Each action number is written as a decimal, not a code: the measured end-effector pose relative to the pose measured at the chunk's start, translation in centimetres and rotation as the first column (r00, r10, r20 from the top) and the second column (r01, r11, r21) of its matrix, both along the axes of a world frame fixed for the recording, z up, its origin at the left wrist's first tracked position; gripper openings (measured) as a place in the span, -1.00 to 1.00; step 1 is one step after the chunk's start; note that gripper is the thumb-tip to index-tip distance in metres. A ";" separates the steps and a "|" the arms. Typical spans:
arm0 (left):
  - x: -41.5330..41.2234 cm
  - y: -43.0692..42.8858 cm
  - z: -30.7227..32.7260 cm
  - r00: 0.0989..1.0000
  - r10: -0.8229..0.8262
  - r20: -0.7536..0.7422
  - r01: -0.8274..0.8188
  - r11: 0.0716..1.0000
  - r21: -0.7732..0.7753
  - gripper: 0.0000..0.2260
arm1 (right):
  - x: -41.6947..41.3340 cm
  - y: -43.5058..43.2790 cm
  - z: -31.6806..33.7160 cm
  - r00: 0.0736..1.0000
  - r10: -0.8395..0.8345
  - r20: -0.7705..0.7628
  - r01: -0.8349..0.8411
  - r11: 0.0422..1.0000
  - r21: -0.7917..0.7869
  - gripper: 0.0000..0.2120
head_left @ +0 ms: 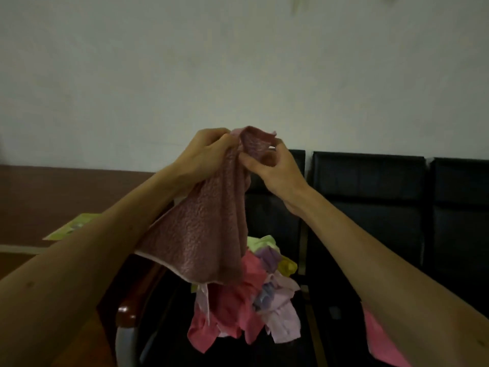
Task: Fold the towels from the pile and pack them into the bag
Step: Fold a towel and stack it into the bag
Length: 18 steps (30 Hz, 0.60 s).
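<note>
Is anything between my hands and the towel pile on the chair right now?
Only the towel you hold: left hand and right hand grip its top, and it hangs above the pile on the chair. Nothing else visible is in the way.

Black padded chairs [370, 207] against pale wall [185, 62], brown table [39, 194], green paper [71, 227]

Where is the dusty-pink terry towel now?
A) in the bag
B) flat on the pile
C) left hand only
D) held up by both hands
D: the left hand and right hand both grip the top of the dusty-pink terry towel, above the pile of coloured towels.
</note>
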<state>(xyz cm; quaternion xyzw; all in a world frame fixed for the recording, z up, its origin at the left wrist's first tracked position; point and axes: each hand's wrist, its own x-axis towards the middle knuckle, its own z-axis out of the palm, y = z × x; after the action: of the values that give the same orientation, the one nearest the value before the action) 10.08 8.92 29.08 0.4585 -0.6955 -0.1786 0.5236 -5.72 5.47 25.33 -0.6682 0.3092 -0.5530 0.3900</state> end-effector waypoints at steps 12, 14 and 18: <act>-2.0 7.6 5.0 0.920 -0.378 -0.107 0.387 0.918 0.088 -0.55 | -2.1 10.3 6.6 0.991 0.132 -0.018 -0.132 0.990 -0.041 -0.73; -2.0 8.4 4.3 0.902 -0.426 -0.077 0.433 0.889 0.152 -0.67 | -2.6 11.4 6.8 0.995 0.097 -0.028 -0.098 0.994 -0.057 -0.73; -2.0 9.8 2.9 0.885 -0.463 0.046 0.423 0.842 0.335 -0.66 | -3.6 13.0 6.9 0.997 0.010 -0.075 -0.018 0.994 -0.108 -0.84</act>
<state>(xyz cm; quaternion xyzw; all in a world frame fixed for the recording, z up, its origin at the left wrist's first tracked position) 8.12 18.70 32.00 0.3729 -0.7763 -0.3748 0.3433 -9.34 18.48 32.25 -0.7107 0.2882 -0.5409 0.3454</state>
